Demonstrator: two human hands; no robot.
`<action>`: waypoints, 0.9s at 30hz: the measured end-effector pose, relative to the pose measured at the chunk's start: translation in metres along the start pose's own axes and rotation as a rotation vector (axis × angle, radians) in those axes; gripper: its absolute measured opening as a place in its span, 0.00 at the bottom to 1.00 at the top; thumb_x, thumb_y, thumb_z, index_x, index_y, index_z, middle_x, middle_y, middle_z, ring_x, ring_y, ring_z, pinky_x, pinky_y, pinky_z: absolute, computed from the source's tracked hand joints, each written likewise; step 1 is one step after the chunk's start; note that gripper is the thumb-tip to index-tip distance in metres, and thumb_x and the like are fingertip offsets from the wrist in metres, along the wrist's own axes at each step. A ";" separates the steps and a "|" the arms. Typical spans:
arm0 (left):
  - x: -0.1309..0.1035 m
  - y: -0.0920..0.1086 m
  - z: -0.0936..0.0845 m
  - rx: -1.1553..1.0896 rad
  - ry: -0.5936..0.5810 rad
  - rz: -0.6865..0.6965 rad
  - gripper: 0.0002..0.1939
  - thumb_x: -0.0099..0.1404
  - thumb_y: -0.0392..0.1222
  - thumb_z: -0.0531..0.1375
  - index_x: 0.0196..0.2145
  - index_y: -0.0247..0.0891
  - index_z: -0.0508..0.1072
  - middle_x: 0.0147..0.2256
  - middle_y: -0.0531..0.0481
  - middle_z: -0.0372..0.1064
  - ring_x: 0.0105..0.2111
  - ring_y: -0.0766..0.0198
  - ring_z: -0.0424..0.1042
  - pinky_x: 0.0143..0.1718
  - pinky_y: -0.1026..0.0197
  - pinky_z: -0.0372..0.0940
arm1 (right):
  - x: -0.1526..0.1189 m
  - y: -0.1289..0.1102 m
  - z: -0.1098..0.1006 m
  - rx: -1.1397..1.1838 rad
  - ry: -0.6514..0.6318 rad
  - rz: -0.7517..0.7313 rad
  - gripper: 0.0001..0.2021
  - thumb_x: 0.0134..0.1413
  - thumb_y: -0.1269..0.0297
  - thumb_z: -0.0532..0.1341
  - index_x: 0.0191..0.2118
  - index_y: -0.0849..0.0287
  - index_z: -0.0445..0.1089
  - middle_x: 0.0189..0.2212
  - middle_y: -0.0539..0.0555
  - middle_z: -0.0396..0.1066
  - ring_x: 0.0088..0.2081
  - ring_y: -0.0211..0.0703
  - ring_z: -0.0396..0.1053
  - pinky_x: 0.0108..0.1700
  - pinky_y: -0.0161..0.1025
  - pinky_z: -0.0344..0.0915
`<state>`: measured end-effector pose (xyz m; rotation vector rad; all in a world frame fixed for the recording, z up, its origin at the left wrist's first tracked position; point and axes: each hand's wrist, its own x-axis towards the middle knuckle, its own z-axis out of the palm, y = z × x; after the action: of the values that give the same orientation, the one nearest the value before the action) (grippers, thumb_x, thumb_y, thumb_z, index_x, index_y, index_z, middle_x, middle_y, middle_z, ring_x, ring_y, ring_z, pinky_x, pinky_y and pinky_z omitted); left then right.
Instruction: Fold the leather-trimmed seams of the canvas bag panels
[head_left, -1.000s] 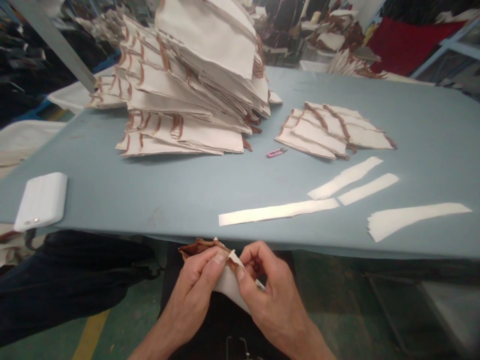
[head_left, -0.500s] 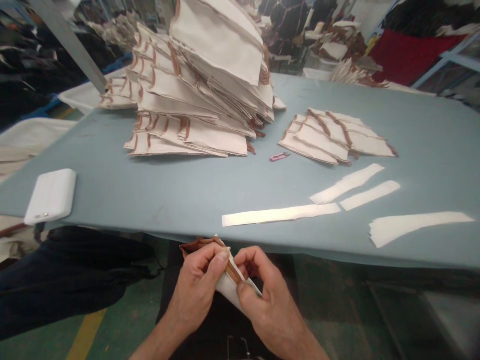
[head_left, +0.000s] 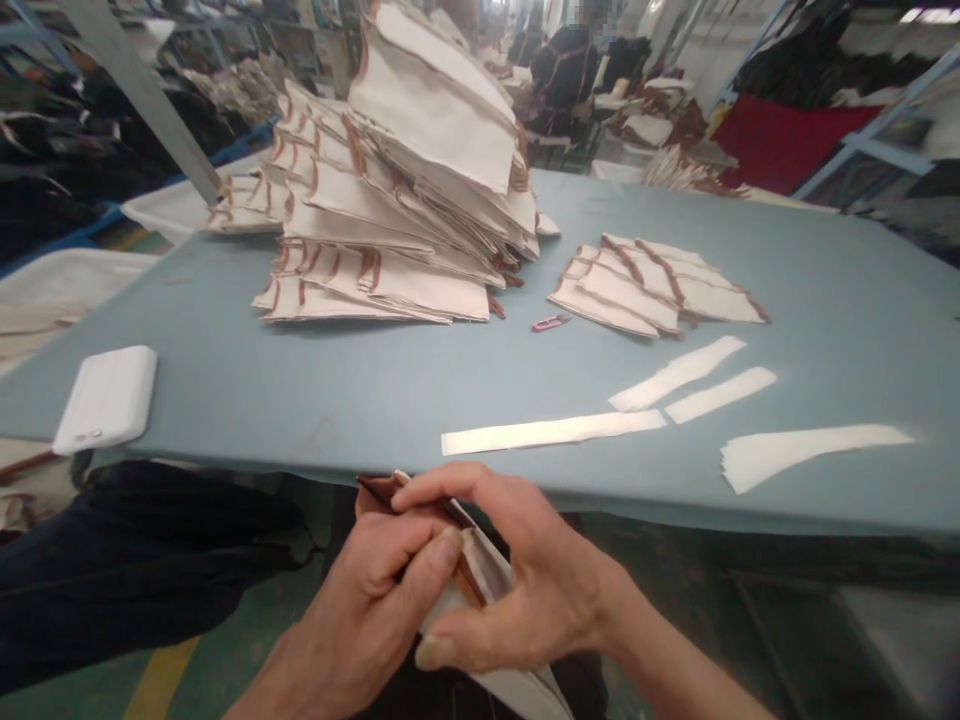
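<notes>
Over my lap, at the table's front edge, is a folded cream cloth piece (head_left: 517, 690) with brown trim. My left hand (head_left: 386, 590) pinches its edge between thumb and bent forefinger. Arching over the same cloth is my right hand (head_left: 529, 570), its thumb and fingers spread wide apart. The right fingertips lie by the brown far end, close to the left knuckles; whether they press on it I cannot tell. Both hands cover much of the cloth.
The blue-green table (head_left: 360, 385) carries a tall stack of cream cloth pieces (head_left: 427, 130), a smaller fanned pile (head_left: 626, 285), pink thread snips (head_left: 550, 323), cream strips (head_left: 555, 432), a fanned strip bundle (head_left: 795, 450) and a white box-shaped device (head_left: 106, 398). A dark-clothed leg (head_left: 150, 570) is at left.
My right hand has gone from closed fingers at the cloth's edge to a wide spread reaching across it. My left hand keeps its pinch. The view has tilted up slightly.
</notes>
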<state>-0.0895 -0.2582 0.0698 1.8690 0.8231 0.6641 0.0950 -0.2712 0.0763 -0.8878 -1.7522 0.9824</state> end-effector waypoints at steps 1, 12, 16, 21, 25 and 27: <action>-0.002 0.003 -0.002 0.038 -0.010 0.010 0.20 0.76 0.38 0.51 0.24 0.38 0.65 0.22 0.58 0.64 0.23 0.71 0.65 0.27 0.69 0.57 | 0.003 0.002 0.000 -0.011 -0.029 -0.018 0.28 0.46 0.55 0.74 0.52 0.58 0.70 0.41 0.52 0.78 0.38 0.39 0.75 0.43 0.33 0.69; -0.003 -0.002 -0.015 0.085 -0.238 -0.054 0.21 0.78 0.41 0.48 0.24 0.39 0.58 0.23 0.59 0.57 0.23 0.70 0.57 0.27 0.68 0.55 | -0.004 -0.004 -0.017 -0.414 -0.234 0.115 0.25 0.51 0.62 0.75 0.20 0.60 0.57 0.18 0.40 0.52 0.21 0.28 0.50 0.26 0.34 0.43; 0.000 0.002 -0.027 0.078 -0.357 -0.110 0.19 0.78 0.43 0.48 0.28 0.39 0.65 0.28 0.57 0.63 0.29 0.68 0.63 0.33 0.69 0.59 | -0.008 -0.006 -0.018 -0.505 -0.259 0.127 0.20 0.54 0.59 0.74 0.22 0.60 0.66 0.19 0.43 0.65 0.23 0.31 0.59 0.27 0.35 0.45; 0.005 0.004 -0.035 0.049 -0.461 -0.135 0.15 0.73 0.39 0.53 0.27 0.39 0.67 0.24 0.59 0.59 0.25 0.70 0.58 0.26 0.69 0.54 | -0.009 -0.010 -0.017 -0.617 -0.351 0.108 0.20 0.57 0.53 0.73 0.24 0.60 0.70 0.20 0.47 0.69 0.23 0.34 0.62 0.25 0.36 0.44; 0.011 0.004 -0.030 0.140 -0.443 -0.088 0.13 0.67 0.31 0.55 0.24 0.38 0.63 0.22 0.61 0.56 0.23 0.72 0.56 0.24 0.69 0.50 | -0.006 -0.013 -0.018 -0.630 -0.388 0.152 0.22 0.56 0.51 0.73 0.21 0.60 0.68 0.18 0.46 0.65 0.21 0.32 0.55 0.24 0.35 0.42; 0.012 0.005 -0.025 0.191 -0.392 -0.049 0.12 0.67 0.30 0.55 0.26 0.38 0.66 0.23 0.60 0.61 0.24 0.72 0.59 0.25 0.69 0.53 | -0.004 -0.014 -0.019 -0.643 -0.395 0.176 0.21 0.57 0.55 0.73 0.21 0.60 0.68 0.19 0.46 0.65 0.21 0.32 0.53 0.24 0.35 0.41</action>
<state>-0.0989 -0.2366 0.0854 2.0547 0.6894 0.1796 0.1123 -0.2761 0.0930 -1.3318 -2.4285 0.7361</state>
